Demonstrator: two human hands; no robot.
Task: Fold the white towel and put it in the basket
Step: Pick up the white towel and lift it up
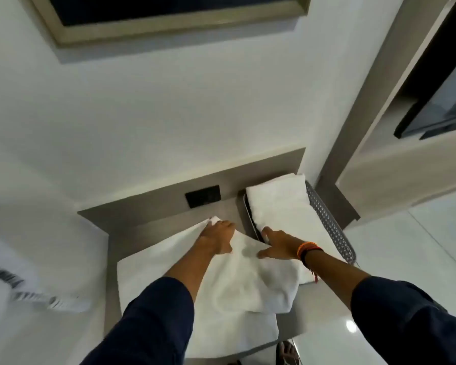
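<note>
Grey shelf (153,227), hands on white towel (229,293)

text: none legible | labels: none | signs: none

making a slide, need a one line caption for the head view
Left hand and right hand spread a white towel on the counter beside a basket holding folded towels.
</note>
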